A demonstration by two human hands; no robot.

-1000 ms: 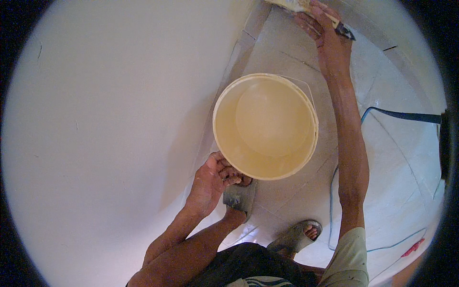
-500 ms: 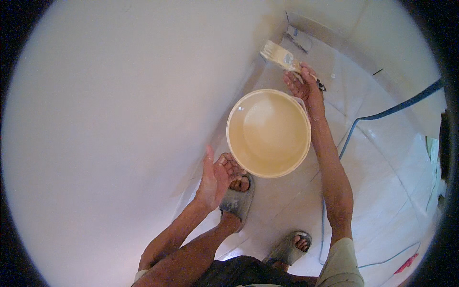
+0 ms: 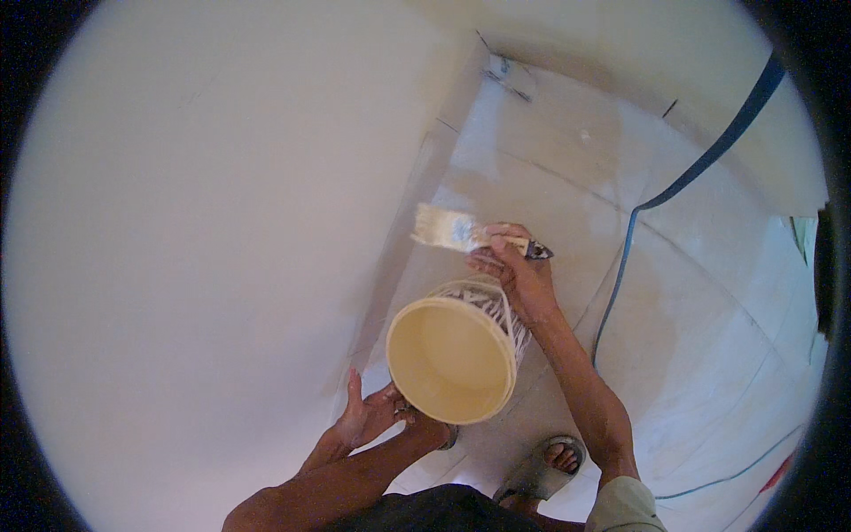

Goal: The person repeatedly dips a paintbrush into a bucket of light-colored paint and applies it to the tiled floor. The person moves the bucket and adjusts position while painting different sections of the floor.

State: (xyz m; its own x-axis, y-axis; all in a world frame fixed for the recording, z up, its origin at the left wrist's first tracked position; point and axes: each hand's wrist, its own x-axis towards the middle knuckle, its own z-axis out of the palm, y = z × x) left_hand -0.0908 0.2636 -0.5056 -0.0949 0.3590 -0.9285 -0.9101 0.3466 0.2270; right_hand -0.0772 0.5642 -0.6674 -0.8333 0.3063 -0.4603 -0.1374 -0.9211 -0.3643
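Beside the pale wall (image 3: 204, 222), on the sheeted floor (image 3: 709, 355), one paint bucket (image 3: 452, 362) sits between both hands. Left hand (image 3: 368, 417), fingers spread and empty, is just beside its near rim. Right hand (image 3: 519, 277) grips one paintbrush (image 3: 461, 233) beyond the far rim, handle crosswise, bristles pointing wallward. One blue cable (image 3: 674, 186) trails right.

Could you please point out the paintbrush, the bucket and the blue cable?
paintbrush (image 3: 441, 228), head view, on its bristles.
bucket (image 3: 450, 361), head view, on the paint inside.
blue cable (image 3: 700, 168), head view, mid-length on the floor.
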